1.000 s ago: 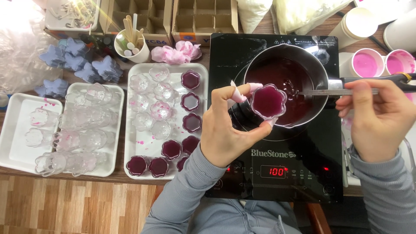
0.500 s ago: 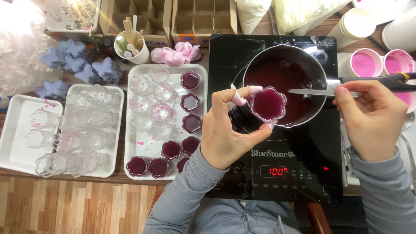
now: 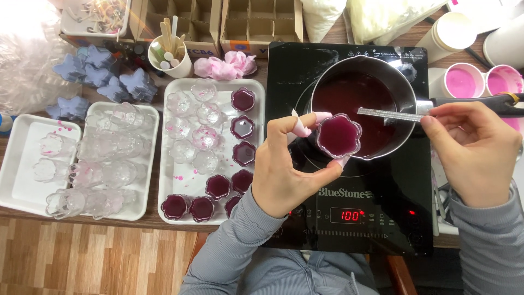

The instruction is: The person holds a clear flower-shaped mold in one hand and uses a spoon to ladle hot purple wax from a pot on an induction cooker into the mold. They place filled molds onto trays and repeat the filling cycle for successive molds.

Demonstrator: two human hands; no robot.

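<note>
Purple liquid is being held in a small flower-shaped cup (image 3: 339,135), which is being gripped by the left hand (image 3: 289,166), fingers clamped around its sides. The cup is being kept over the near rim of a metal saucepan (image 3: 364,104) of dark purple liquid, which is sitting on a black induction cooker (image 3: 349,218). A thin metal utensil (image 3: 388,114) is being pinched by the right hand (image 3: 474,153), its tip being held over the pan, just right of the cup. At the left, filled and empty flower cups are being kept on a white tray (image 3: 215,150); further left, clear cups are being stored on two more trays (image 3: 82,158).
</note>
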